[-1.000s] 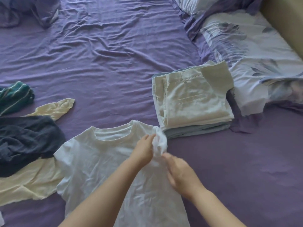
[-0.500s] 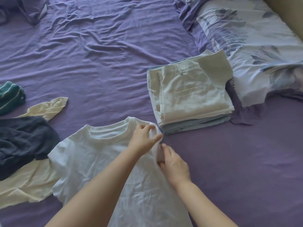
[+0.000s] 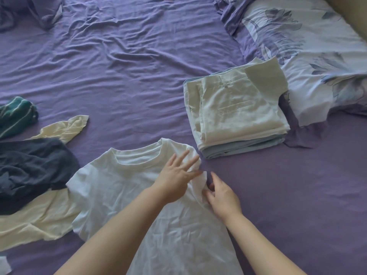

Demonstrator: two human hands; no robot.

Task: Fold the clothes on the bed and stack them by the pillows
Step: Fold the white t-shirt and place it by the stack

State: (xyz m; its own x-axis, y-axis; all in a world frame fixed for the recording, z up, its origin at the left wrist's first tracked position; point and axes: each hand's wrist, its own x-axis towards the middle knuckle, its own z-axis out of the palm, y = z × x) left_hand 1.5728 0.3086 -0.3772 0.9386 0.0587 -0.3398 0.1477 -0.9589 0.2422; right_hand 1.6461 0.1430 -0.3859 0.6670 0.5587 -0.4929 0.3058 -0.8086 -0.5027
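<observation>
A white T-shirt (image 3: 127,199) lies spread flat on the purple bed sheet (image 3: 129,72), collar away from me. My left hand (image 3: 176,175) rests with straight, spread fingers on the shirt's right shoulder, where the sleeve is folded in. My right hand (image 3: 220,195) pinches the folded sleeve edge at the shirt's right side. A stack of folded pale clothes (image 3: 236,112) sits just beyond, next to a floral pillow (image 3: 309,56).
Unfolded clothes lie at the left: a cream garment (image 3: 39,221), a dark navy one (image 3: 29,167) on top of it, and a green striped piece (image 3: 15,116). A rumpled purple cover (image 3: 35,10) sits at the far left corner.
My left hand has let go of the sleeve and spread flat on the shoulder. My right hand stays at the sleeve edge. The view has tilted slightly.
</observation>
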